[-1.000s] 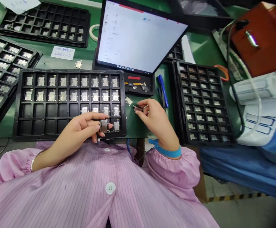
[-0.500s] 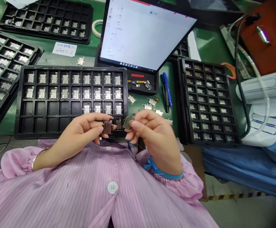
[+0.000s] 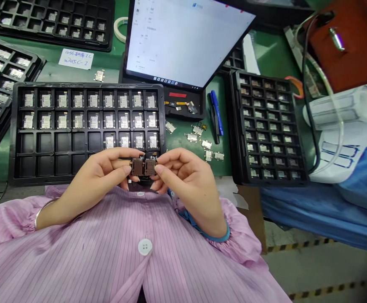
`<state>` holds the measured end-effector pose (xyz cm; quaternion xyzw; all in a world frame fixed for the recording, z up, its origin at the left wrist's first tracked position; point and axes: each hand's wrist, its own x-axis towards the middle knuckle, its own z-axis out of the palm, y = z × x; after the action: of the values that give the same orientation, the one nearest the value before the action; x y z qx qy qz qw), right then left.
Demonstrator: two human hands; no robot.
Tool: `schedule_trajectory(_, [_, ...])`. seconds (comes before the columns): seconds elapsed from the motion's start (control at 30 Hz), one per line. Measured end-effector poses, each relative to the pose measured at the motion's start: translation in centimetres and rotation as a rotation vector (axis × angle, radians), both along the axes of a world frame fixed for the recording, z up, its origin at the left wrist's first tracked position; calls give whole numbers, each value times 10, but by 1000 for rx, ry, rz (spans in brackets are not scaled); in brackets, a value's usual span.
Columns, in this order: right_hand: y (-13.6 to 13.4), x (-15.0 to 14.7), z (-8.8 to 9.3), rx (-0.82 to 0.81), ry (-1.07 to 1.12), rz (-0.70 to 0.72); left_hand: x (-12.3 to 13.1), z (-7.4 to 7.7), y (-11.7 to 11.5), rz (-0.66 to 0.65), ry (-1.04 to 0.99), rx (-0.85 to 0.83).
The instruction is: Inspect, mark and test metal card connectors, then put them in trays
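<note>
Between the fingertips of my left hand (image 3: 103,174) is a small dark circuit module (image 3: 137,167). My right hand (image 3: 186,176) pinches a second dark module (image 3: 150,167) right beside it, the two nearly edge to edge. Both hands are over the front edge of a black compartment tray (image 3: 89,85). Silvery modules fill the tray's two back rows and the right part of the third row; its left front compartments are bare. Several loose silvery modules (image 3: 206,144) lie on the green table right of the tray.
A laptop (image 3: 190,42) stands behind the tray, with blue pens (image 3: 216,112) to its right. Other filled trays (image 3: 272,126) flank the work area. A handwritten label (image 3: 75,59) and white tape roll (image 3: 120,29) lie behind. Someone's blue clothing (image 3: 328,206) shows at right.
My right hand has moved left, bringing its module beside the one in my left hand. The whole view has shifted slightly, so the table things appear further left and higher.
</note>
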<state>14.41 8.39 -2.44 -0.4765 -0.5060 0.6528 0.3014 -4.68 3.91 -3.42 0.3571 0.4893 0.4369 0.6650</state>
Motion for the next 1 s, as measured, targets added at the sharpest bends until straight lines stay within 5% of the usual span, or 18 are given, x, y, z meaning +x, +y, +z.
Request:
schedule_trajectory(0.5, [-1,-3,-5,-80,13,76,6,-2,4,6,54,-16])
schedule_trajectory(1.0, [0,-4,-8,66,-18,122,4,-3,6,-2,-27,-41])
